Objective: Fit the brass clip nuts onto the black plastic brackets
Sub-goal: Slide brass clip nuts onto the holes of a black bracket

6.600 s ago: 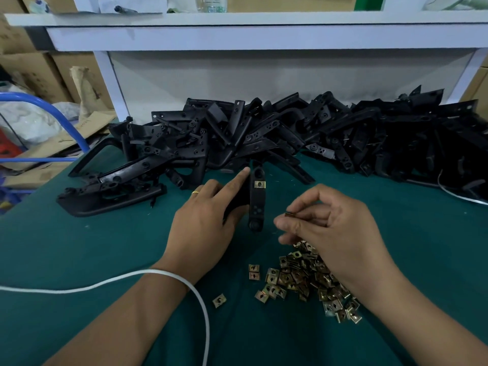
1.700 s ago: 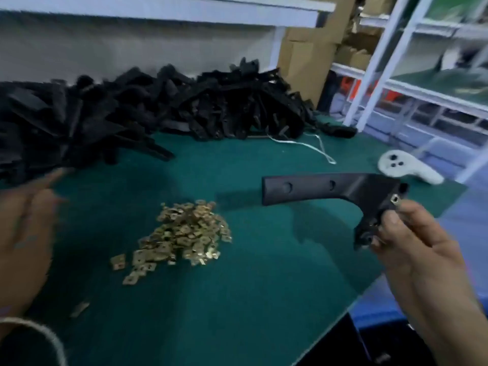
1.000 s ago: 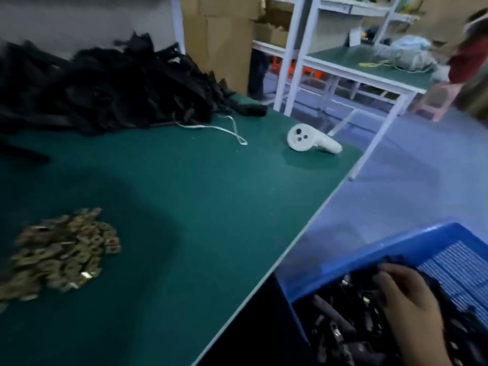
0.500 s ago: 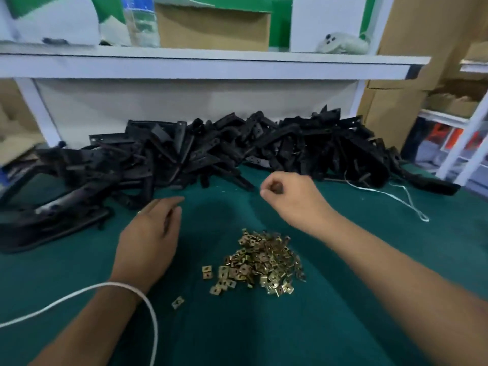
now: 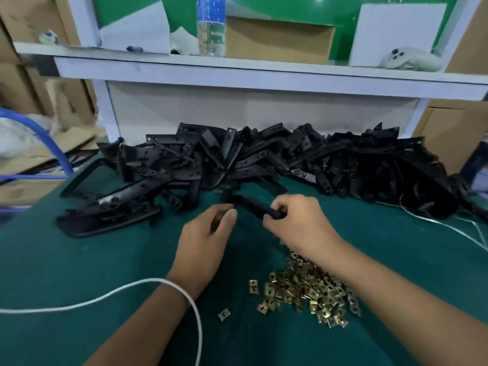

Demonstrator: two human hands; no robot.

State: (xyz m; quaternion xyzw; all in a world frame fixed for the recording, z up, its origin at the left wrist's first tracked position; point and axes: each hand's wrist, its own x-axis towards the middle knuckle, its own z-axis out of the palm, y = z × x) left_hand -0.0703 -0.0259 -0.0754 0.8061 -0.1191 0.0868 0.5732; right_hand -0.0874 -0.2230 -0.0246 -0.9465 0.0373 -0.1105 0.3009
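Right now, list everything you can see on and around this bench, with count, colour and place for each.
Held bracket: one, black, above the mat between both hands.
Bracket heap: too many to count, black, along the back of the mat.
Clip nuts: a pile, brass, near right; one stray to its left.
Mat: one, green, covering the bench.
Cords: white, one at the left wrist, one far right.
Water bottle: one, clear, on the shelf.
Cardboard box: one, brown, on the shelf.
Controller: one, white, shelf right.
Left hand: grips the bracket's left end.
Right hand: grips its right end.
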